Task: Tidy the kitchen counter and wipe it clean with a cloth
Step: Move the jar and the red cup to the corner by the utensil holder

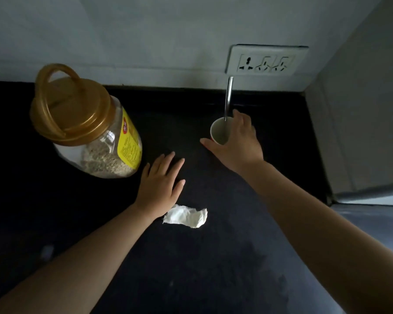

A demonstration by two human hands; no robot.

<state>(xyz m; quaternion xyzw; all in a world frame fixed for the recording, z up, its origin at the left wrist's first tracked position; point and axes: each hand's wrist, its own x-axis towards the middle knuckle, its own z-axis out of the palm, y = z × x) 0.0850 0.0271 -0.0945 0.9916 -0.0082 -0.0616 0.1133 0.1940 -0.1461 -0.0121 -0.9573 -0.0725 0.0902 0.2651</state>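
A paper cup (220, 132) with a metal spoon (228, 96) standing in it sits on the dark counter (191, 257) near the back wall. My right hand (238, 143) curves around the cup's near side, fingers spread; whether it grips the cup is unclear. My left hand (161, 182) lies flat and open on the counter, palm down, holding nothing. A crumpled white cloth (186, 215) lies just beside my left wrist. A clear plastic jar (89, 132) with a gold handled lid and yellow label stands at the left, partly filled with grain.
A white socket plate (267, 60) is on the wall behind the cup. A grey side wall (359, 121) closes the counter at the right. Faint smears show on the counter near the front right.
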